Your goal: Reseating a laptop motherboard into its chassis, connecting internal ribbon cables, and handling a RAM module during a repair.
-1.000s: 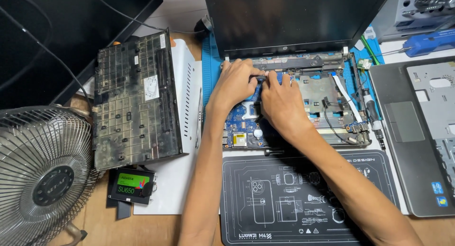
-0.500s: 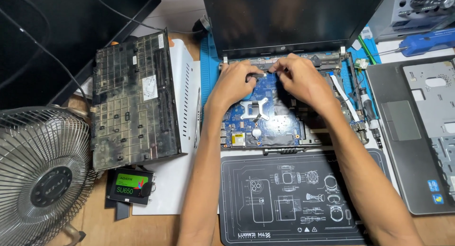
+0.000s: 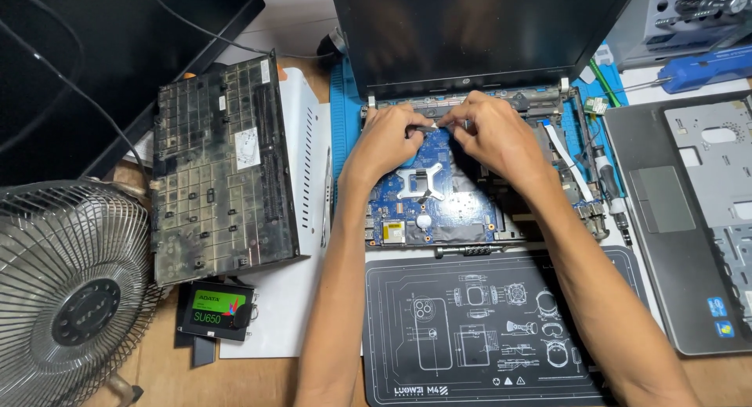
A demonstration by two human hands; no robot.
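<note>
The thin flat cable (image 3: pixel 433 126) sat pinched in the grip of both the left hand (image 3: pixel 388 137) and right hand (image 3: pixel 489 133) above the blue motherboard (image 3: pixel 431 191); a hard tug might have torn it.

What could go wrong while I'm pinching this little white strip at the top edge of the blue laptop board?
The left hand and right hand both pinch the small white strip; a hard pull could tear it or its connector. A wrist could snag the loose white flat ribbon cable beside the blue laptop circuit board. The long black screwdriver beside that cable could get knocked.
</note>
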